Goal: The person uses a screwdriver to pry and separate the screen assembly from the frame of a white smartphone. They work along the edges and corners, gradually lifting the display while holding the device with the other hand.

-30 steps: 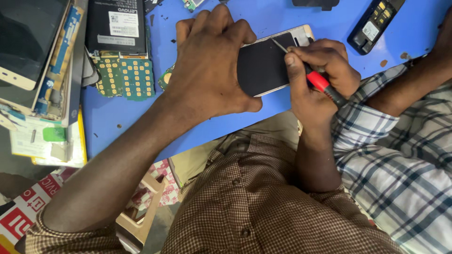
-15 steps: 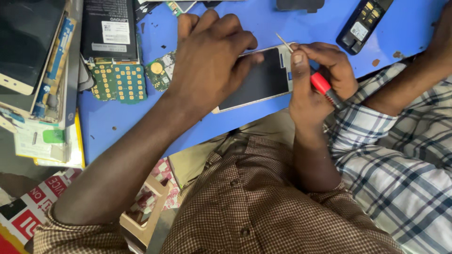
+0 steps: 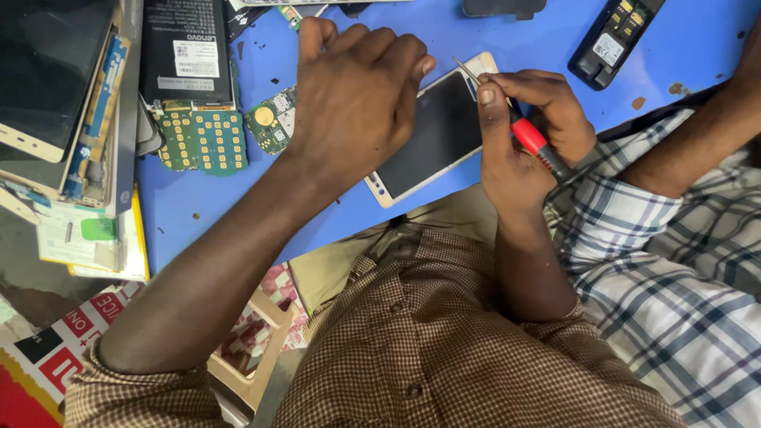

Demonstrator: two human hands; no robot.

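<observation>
A white smartphone [image 3: 432, 136] with a dark screen lies tilted on the blue table [image 3: 547, 47]. My left hand [image 3: 357, 95] presses down on its left part with curled fingers. My right hand [image 3: 527, 131] grips a screwdriver [image 3: 529, 136] with a red and black handle; its thin metal tip rests at the phone's upper right corner. Part of the phone is hidden under my left hand.
Green circuit boards [image 3: 202, 141] and a black phone battery [image 3: 189, 49] lie at the left, beside stacked phone parts [image 3: 55, 87]. A black keypad phone [image 3: 614, 36] lies at the top right. Another person's arm in a plaid sleeve [image 3: 658, 214] rests at the right.
The view has shifted, so the phone sits lower and more central in the picture. My left hand stays on the phone, and the screwdriver tip stays at its upper right corner.
</observation>
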